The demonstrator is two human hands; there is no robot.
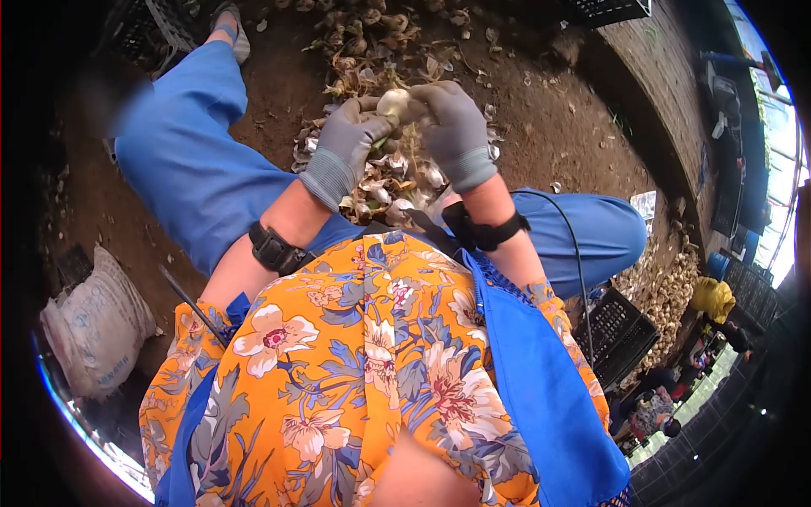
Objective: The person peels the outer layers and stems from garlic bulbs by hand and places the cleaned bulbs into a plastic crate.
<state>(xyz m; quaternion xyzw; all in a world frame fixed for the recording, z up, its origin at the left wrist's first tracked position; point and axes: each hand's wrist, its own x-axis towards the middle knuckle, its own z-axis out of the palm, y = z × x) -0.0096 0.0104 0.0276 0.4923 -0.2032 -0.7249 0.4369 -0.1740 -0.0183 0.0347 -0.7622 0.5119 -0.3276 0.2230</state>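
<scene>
Holds a pale bulb up between both gloved hands, above a litter of bulbs and dry skins lying between the legs. With the left hand, grips the bulb's left and lower side, fingers curled and closed on it. With the right hand, reaches to the bulb's right side, fingers bent and partly closed, tips at its edge; cannot tell from this view whether pinching it or only touching.

Wears grey gloves with ribbed cuffs, a black strap on the left wrist and another on the right, blue trousers and an orange flowered top. Sits low over brown soil, knees spread wide. Ahead, shows more bulbs with dry leaves on the ground.

To the left, shows a white sack. To the right, shows a black crate, with a long spread of bulbs just beside it and a yellow bag near that. Farther off, shows another person, small and blurred.
</scene>
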